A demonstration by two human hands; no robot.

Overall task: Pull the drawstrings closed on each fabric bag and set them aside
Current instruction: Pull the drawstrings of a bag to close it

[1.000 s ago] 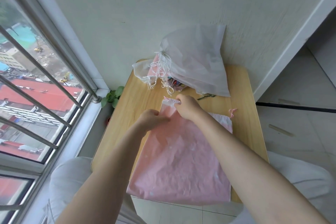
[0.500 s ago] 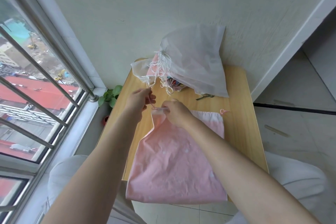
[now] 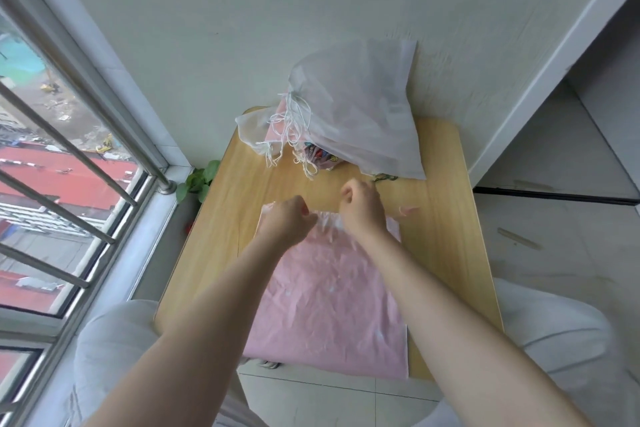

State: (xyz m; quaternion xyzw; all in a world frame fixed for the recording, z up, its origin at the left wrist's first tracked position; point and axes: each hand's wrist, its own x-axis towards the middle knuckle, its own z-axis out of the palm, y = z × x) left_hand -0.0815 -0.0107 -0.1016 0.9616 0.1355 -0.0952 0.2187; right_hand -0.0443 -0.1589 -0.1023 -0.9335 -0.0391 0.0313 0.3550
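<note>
A pink fabric bag [image 3: 329,305] lies flat on the wooden table [image 3: 446,253], its mouth towards the wall. Both my hands sit at that mouth. My left hand [image 3: 285,224] is curled at the left part of the top hem and grips the fabric there. My right hand [image 3: 362,210] is curled at the right part of the hem; what its fingers hold is hidden. The hem between them is bunched and pale [image 3: 327,220]. A pink drawstring end [image 3: 408,210] lies on the table just right of my right hand.
A pile of white and translucent bags [image 3: 353,114] with loose white cords [image 3: 289,135] leans on the wall at the table's far end. A small green plant [image 3: 199,180] stands left of the table by the barred window [image 3: 69,156]. Tiled floor lies to the right.
My left hand has come back down from the upper left to the bag's hem. My right hand has shifted right along the hem, and the bag mouth lies wider and bunched between them.
</note>
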